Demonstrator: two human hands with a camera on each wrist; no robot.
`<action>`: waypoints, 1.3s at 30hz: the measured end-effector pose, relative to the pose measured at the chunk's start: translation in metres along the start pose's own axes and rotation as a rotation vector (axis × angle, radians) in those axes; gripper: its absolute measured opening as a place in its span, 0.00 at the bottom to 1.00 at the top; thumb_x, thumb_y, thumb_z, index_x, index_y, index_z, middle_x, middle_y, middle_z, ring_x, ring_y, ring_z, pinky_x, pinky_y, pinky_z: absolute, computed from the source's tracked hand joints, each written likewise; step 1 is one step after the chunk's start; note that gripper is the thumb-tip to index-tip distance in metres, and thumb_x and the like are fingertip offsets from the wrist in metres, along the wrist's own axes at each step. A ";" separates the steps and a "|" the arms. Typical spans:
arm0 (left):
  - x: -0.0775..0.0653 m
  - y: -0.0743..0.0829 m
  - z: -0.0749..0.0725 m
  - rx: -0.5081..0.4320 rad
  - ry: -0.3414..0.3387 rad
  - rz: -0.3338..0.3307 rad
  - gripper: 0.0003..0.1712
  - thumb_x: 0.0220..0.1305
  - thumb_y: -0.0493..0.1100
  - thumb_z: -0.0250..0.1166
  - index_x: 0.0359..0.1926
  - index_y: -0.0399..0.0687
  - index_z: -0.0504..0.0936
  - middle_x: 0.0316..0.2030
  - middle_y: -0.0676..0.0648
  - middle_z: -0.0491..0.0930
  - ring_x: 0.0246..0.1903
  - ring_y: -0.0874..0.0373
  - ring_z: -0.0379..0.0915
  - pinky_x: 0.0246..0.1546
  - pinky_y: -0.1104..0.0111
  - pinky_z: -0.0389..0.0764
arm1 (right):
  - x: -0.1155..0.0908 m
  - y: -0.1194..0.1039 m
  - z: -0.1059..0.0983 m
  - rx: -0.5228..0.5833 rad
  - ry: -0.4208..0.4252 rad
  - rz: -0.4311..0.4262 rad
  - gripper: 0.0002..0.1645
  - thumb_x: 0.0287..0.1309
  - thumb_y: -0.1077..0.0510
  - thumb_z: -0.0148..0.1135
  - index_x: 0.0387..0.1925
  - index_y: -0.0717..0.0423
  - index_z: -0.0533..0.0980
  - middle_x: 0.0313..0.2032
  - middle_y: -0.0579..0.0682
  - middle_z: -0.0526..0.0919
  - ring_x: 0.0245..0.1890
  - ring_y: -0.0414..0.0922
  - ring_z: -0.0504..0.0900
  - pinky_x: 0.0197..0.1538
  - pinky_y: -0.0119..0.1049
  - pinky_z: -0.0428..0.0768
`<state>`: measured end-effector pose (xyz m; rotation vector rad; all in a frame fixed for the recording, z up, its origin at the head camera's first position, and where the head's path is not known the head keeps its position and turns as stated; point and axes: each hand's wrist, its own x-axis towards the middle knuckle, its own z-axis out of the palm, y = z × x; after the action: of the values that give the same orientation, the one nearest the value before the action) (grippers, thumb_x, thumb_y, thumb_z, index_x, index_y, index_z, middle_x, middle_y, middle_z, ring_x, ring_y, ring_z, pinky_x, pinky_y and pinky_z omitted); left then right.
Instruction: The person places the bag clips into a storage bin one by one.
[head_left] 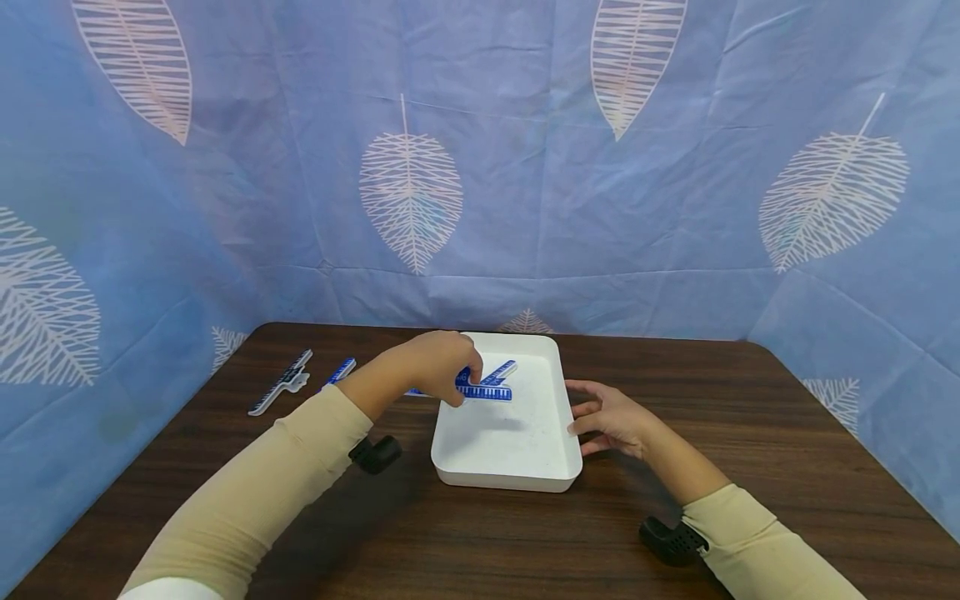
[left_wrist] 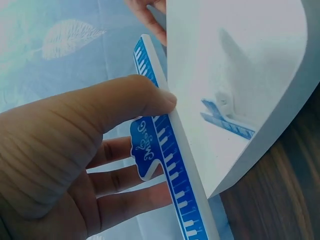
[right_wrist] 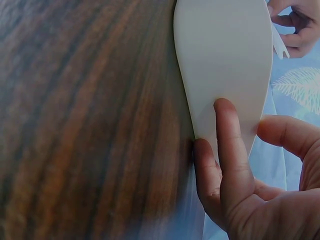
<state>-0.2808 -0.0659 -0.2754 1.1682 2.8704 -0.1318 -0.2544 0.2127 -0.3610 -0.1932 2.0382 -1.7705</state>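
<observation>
My left hand (head_left: 438,362) pinches a blue page clip (head_left: 489,392) with a piano-key pattern between thumb and fingers, over the white tray (head_left: 510,454). The left wrist view shows white "Music" lettering on this clip (left_wrist: 145,142). Inside the tray, towards its far end, lies a second blue piano-key clip (left_wrist: 227,125). At the tray's right side is my right hand (head_left: 611,421). Its extended fingers (right_wrist: 232,150) rest against the outer wall, with the thumb at the rim.
On the dark wooden table (head_left: 720,417), a black piano-key clip (head_left: 285,383) lies at the left. Another blue clip (head_left: 341,370) is partly hidden behind my left forearm, and a blue piece (head_left: 415,392) shows beside the tray. Blue leaf-print cloth (head_left: 495,208) hangs around the table.
</observation>
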 end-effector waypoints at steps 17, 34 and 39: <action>0.026 0.017 0.010 0.040 -0.059 0.078 0.13 0.41 0.49 0.70 0.34 0.60 0.81 0.34 0.59 0.76 0.33 0.64 0.67 0.36 0.70 0.71 | -0.001 -0.001 0.001 -0.012 0.030 0.013 0.50 0.43 0.70 0.62 0.66 0.55 0.47 0.51 0.69 0.67 0.38 0.55 0.78 0.33 0.50 0.77; 0.053 0.037 0.025 0.034 -0.161 0.098 0.11 0.40 0.50 0.71 0.28 0.60 0.79 0.26 0.61 0.74 0.30 0.64 0.67 0.37 0.70 0.71 | 0.002 0.001 0.001 -0.018 0.051 0.017 0.51 0.41 0.69 0.64 0.65 0.53 0.49 0.49 0.66 0.69 0.38 0.54 0.79 0.34 0.51 0.77; 0.057 0.040 0.027 0.025 -0.172 0.081 0.11 0.40 0.49 0.71 0.27 0.60 0.78 0.25 0.61 0.74 0.29 0.64 0.68 0.37 0.71 0.72 | 0.001 0.000 0.001 -0.016 0.033 0.009 0.51 0.43 0.70 0.62 0.66 0.55 0.47 0.51 0.68 0.68 0.38 0.55 0.78 0.33 0.50 0.77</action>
<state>-0.2939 -0.0006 -0.3089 1.2107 2.6764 -0.2527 -0.2550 0.2115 -0.3611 -0.1612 2.0732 -1.7638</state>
